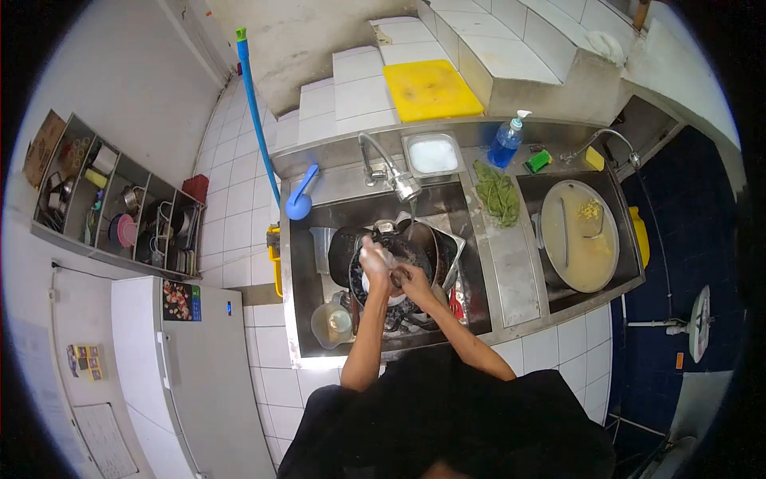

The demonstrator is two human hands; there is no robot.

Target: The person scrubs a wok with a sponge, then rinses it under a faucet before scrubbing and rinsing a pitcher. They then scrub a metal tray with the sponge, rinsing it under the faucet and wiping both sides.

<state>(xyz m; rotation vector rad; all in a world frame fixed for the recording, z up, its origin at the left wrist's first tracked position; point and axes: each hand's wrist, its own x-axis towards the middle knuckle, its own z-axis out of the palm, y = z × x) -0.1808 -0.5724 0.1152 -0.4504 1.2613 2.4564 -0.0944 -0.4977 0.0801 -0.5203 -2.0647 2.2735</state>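
Note:
Both my hands are over the left sink basin (300,263), which is full of dark pans and dishes. My left hand (375,259) looks soapy, its fingers closed round something whitish that I cannot make out. Beside it, my right hand (413,286) has its fingers curled on a small dark item too unclear to name. Under them lies a dark round pan (357,275). From the faucet (405,188) just behind the hands, water seems to run down. A clear plastic container (329,326) sits at the basin's front left corner.
A blue ladle (299,205), white tray (433,154), green cloth (496,194), blue soap bottle (504,144) and green sponge (538,161) lie around the basin. The right basin holds a large bowl of cloudy water (578,255). A yellow board (432,89) rests behind.

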